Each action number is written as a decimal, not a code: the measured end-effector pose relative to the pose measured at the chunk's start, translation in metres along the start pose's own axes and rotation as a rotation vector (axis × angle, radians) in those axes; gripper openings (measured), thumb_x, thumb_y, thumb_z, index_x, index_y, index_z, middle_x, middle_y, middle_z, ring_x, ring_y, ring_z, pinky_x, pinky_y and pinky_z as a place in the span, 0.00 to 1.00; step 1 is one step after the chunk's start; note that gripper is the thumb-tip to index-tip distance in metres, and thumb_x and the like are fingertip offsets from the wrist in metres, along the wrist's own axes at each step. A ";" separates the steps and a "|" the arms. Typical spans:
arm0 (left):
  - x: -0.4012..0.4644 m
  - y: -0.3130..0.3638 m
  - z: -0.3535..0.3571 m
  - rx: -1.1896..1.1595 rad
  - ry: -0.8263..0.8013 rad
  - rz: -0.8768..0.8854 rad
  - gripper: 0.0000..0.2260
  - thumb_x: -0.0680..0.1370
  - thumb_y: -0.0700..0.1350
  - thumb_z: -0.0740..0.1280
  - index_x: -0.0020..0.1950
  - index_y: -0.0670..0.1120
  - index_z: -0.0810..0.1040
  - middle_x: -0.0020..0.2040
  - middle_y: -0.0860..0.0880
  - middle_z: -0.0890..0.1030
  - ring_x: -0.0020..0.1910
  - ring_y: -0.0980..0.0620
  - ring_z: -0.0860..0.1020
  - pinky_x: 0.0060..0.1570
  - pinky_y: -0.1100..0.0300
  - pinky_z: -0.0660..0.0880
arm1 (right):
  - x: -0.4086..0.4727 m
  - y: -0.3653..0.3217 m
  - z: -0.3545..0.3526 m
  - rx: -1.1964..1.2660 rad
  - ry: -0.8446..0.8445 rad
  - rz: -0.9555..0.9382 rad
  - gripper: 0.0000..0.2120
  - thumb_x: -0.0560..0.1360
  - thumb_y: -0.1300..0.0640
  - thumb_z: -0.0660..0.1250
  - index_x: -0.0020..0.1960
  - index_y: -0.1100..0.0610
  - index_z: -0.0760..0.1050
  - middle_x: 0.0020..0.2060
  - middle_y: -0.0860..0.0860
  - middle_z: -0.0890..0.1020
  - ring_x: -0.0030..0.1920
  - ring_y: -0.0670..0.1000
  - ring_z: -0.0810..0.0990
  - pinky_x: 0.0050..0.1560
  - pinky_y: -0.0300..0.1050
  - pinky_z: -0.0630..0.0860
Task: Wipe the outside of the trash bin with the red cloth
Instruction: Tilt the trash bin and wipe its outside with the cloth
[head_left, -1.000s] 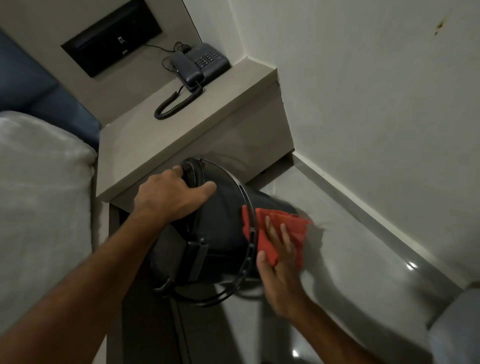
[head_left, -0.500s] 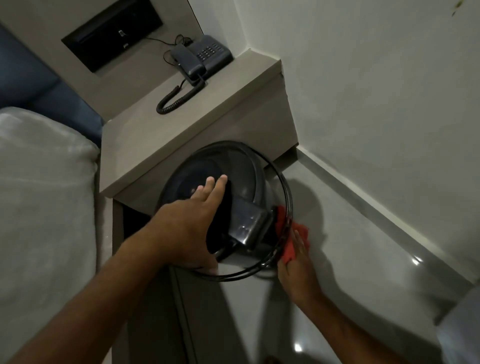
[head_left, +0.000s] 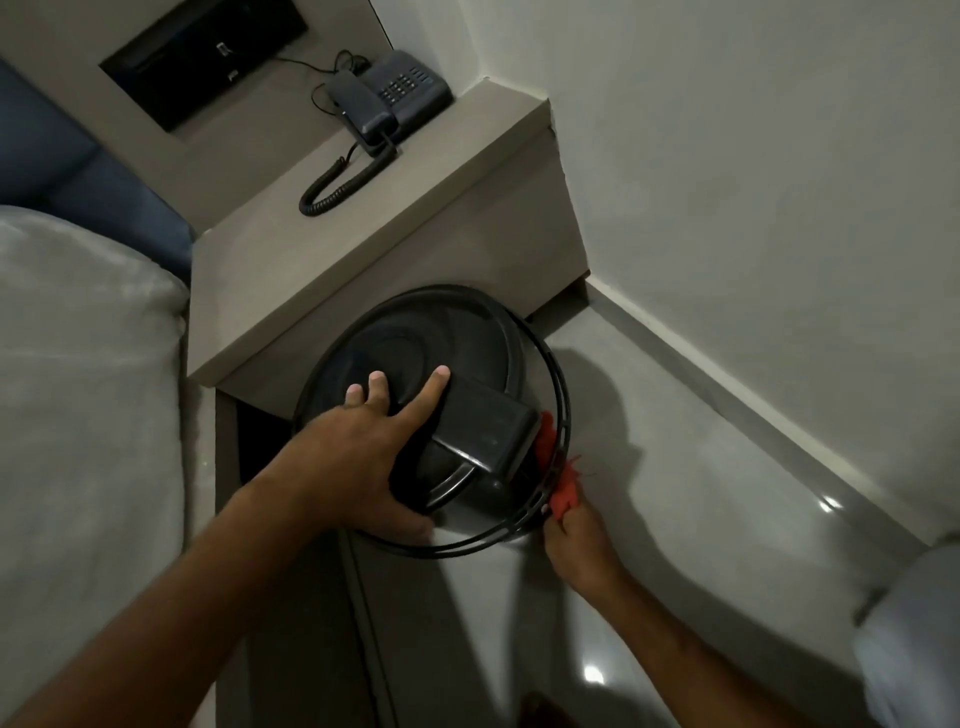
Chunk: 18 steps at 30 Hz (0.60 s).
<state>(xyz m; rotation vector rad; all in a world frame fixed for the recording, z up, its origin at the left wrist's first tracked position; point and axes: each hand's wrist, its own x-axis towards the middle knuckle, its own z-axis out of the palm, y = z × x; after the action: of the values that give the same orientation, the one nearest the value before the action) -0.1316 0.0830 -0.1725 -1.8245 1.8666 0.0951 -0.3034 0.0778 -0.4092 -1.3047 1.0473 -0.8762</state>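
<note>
— Which step is in hand here?

— The wiping itself, I'd judge. The black trash bin (head_left: 415, 364) stands on the floor (head_left: 675, 467), tucked against the front of the bedside table (head_left: 363, 218), seen from above so its lid faces the camera. The left hand (head_left: 343, 457) lies flat on the lid, fingers (head_left: 436, 382) spread wide and thumb hooked at the near edge; it steadies the bin rather than gripping it.

— And the cloth?

— The red cloth (head_left: 563, 488) is down the bin's right side, mostly hidden behind the thin black ring that circles the rim. The right hand (head_left: 582, 540) has its fingers closed on the cloth's lower end, pressing it toward the wall of the bin. How much cloth touches the bin I cannot tell; the ring and lid cover the contact.

— What does the next move call for?

— Probably a stroke round or down the outer wall, with the left hand keeping the bin from sliding or turning. The side toward the table looks hard to reach, so the bin may need rotating or pulling clear. The ring could snag the cloth, so it wants care.

— Anything else close by?

— A corded telephone (head_left: 384, 104) on the table top, well apart from the work.
</note>
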 end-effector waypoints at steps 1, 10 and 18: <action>0.003 0.008 -0.003 0.059 0.050 -0.009 0.63 0.54 0.81 0.63 0.74 0.63 0.25 0.78 0.30 0.55 0.72 0.30 0.65 0.65 0.41 0.70 | 0.002 -0.002 -0.003 0.016 0.029 0.027 0.36 0.76 0.77 0.61 0.79 0.55 0.59 0.77 0.57 0.68 0.76 0.55 0.66 0.77 0.43 0.62; 0.075 0.073 -0.061 -0.102 0.363 -0.116 0.37 0.69 0.79 0.50 0.39 0.47 0.79 0.28 0.50 0.76 0.24 0.53 0.73 0.25 0.61 0.68 | -0.010 -0.001 -0.002 0.165 0.112 0.275 0.30 0.73 0.80 0.55 0.68 0.58 0.73 0.45 0.59 0.81 0.37 0.55 0.76 0.44 0.56 0.80; 0.061 -0.007 -0.027 -0.201 -0.140 0.074 0.55 0.52 0.81 0.62 0.68 0.76 0.30 0.81 0.48 0.35 0.78 0.36 0.38 0.73 0.34 0.46 | 0.026 -0.014 0.000 0.170 0.261 0.182 0.39 0.69 0.82 0.59 0.76 0.59 0.65 0.71 0.60 0.75 0.70 0.62 0.74 0.74 0.63 0.68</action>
<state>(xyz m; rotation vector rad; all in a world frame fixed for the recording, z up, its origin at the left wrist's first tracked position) -0.1304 0.0162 -0.1714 -1.8265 1.8819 0.4393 -0.2942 0.0522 -0.3977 -0.9546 1.2443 -0.9907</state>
